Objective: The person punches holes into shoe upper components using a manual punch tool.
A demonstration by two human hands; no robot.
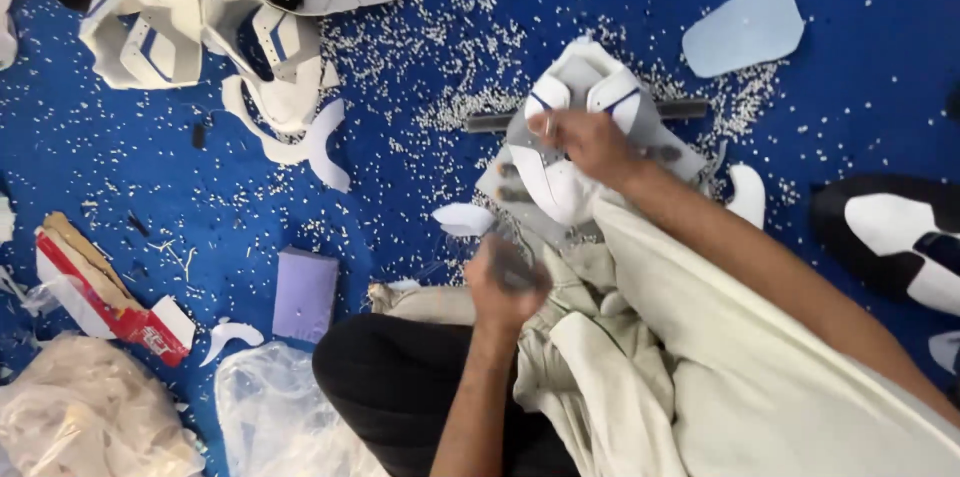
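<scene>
White shoe upper [572,152] being worked on blue floor [400,187].
It is being pinched by the right hand [590,142] at twelve o'clock; left hand [505,282], blurred, is being kept fisted at six o'clock.

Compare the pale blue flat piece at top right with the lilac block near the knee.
The pale blue piece is a thin, flat sheet with a rounded, shield-like outline; the lilac block is thick and boxy with straight edges. The piece lies beyond the right hand, the block left of the left hand. Both rest on the blue floor.
</scene>
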